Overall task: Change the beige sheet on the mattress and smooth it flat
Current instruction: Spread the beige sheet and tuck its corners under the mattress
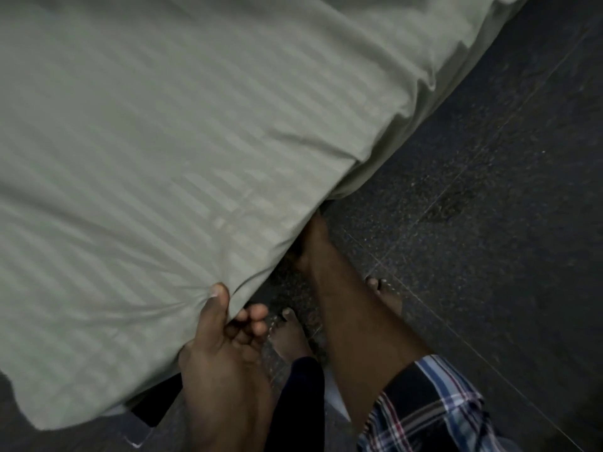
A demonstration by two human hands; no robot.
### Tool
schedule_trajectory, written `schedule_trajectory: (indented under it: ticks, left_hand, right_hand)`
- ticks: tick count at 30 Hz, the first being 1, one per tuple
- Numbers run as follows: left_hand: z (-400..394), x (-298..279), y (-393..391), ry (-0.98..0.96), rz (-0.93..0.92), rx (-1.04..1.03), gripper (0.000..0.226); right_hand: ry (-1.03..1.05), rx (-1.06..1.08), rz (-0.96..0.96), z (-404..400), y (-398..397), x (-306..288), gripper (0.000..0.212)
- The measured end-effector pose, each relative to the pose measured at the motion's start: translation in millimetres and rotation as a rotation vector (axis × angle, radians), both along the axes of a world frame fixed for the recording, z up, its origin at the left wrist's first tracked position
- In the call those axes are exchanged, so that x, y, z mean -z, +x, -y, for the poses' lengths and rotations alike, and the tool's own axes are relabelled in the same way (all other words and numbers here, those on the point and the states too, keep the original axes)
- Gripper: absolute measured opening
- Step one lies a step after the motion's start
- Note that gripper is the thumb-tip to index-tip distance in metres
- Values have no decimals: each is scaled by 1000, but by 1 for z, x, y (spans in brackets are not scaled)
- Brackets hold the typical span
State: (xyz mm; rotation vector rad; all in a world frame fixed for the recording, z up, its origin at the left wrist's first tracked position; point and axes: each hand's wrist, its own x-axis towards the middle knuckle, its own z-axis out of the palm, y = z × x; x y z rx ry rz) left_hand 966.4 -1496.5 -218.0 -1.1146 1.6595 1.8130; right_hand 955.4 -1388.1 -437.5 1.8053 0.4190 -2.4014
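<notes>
A pale beige sheet with faint woven stripes [163, 141] covers the mattress and fills the upper left of the head view. Its edge hangs over the mattress side, running diagonally from upper right to lower left. My left hand [225, 324] pinches a fold of the sheet's edge between thumb and fingers, and creases fan out from that spot. My right hand [310, 243] reaches under the hanging edge at the mattress side; its fingers are hidden beneath the fabric. A loose corner of the sheet droops at the lower left.
Dark speckled floor tiles [473, 158] stretch along the right side of the bed. My bare feet [290, 337] stand close to the bed edge. A plaid sleeve [430, 409] covers my right forearm. A dark part of the bed frame [153, 406] shows below the sheet.
</notes>
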Motion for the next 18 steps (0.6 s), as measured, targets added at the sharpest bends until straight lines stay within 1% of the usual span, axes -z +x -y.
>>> schedule_trajectory:
  ticks: [1, 2, 3, 5, 6, 8, 9, 11, 13, 15, 17, 18]
  left_hand:
    - [0, 0, 0, 2, 13, 13, 43]
    - [-1, -1, 0, 6, 33, 23, 37]
    - [-1, -1, 0, 8, 56, 33, 32]
    - [-3, 1, 0, 12, 101, 35, 27]
    - [-3, 2, 1, 21, 122, 40, 25]
    - [-5, 2, 6, 71, 167, 90, 24]
    - [-10, 0, 10, 119, 205, 149, 32]
    - [-30, -6, 16, 216, 274, 304, 56]
    - [-63, -8, 10, 254, 313, 394, 66]
    - [-99, -2, -4, 310, 359, 338, 68]
    - [-129, 7, -15, 372, 395, 186, 68]
    - [-138, 13, -16, 368, 365, 112, 63]
  right_hand:
    - [57, -111, 80, -6, 6, -14, 85]
    - [127, -174, 143, -14, 15, -24, 70]
    - [178, -188, 187, -21, 24, -32, 55]
    - [248, -101, 222, -39, 42, -44, 32]
    - [260, -5, 213, -49, 48, -51, 29]
    - [241, 207, 141, -69, 53, -59, 33]
    - [233, 263, 115, -78, 53, -60, 37]
    - [226, 285, 85, -91, 49, -65, 42]
    - [225, 297, 88, -97, 45, -66, 46]
    - [227, 330, 91, -102, 42, -63, 50]
    - [236, 364, 59, -109, 40, -57, 54]
    - [230, 389, 36, -114, 37, -54, 56]
